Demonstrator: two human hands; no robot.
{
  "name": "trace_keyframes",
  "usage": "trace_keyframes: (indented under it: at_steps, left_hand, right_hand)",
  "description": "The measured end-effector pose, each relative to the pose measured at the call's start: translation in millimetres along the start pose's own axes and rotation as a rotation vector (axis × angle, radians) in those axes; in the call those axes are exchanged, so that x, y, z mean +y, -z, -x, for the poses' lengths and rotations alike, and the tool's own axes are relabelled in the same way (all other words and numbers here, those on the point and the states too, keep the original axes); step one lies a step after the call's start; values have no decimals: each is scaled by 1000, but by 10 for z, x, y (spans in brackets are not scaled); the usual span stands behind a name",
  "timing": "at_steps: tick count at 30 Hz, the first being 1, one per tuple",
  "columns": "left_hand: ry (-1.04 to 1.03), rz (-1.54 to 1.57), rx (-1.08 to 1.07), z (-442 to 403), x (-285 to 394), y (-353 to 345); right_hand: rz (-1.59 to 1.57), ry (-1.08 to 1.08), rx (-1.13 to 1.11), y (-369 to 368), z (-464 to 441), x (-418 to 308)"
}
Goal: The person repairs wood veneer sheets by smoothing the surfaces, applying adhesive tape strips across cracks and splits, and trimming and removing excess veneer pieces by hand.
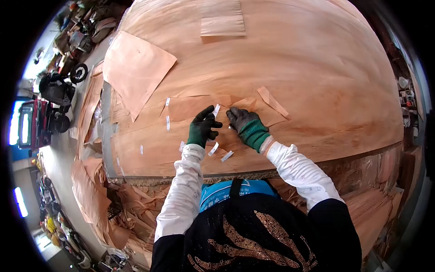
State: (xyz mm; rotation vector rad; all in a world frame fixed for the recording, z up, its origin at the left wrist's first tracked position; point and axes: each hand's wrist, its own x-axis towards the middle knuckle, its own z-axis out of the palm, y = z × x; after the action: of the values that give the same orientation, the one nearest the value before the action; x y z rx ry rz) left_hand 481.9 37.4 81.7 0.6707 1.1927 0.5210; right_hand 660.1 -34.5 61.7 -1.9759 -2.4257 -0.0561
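Observation:
A broad sheet of thin wood veneer (317, 99) lies in front of me. My left hand (204, 127), in a dark green and black glove, is over it with fingers apart. A short white tape strip (216, 110) is at its index fingertip; whether it is stuck there I cannot tell. My right hand (247, 126), gloved alike, has its fingers bent down together at the veneer, hiding anything beneath them. Thin veneer pieces (188, 108) lie around both hands, with a narrow loose strip (273, 103) to the right. More tape strips (227, 156) lie nearer my body.
A large loose veneer piece (136, 68) lies at the upper left, and a rectangular piece (223, 25) at the far side. Torn veneer scraps (140, 204) are heaped below the near edge. A motorbike (59, 93) and a red vehicle (32, 124) stand on the left.

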Motion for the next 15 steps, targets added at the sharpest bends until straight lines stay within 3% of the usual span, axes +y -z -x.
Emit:
trace_keyframes:
  at_steps: [4,8,10,12,14,15]
  left_hand:
    - [34,8,-34,-128,-107,56]
    - [-9,48,-15,-200,-213,55]
    - [-13,58,-40,-198,-240,83]
    - [-345,-458,-43,-130,-238,114]
    - [-45,-478,131,204,-22,-30]
    - [-169,-845,99,127,-50,145]
  right_hand:
    - [-99,96,-92,172,-164,88]
    - [-35,323,-103,80,-360,153]
    - [48,337,-143,-39,-426,93]
    - [51,310,-123,-53,-464,-5]
    - [73,317,-3,-145,-432,-23]
    - [83,320,57,-162,-405,-36]
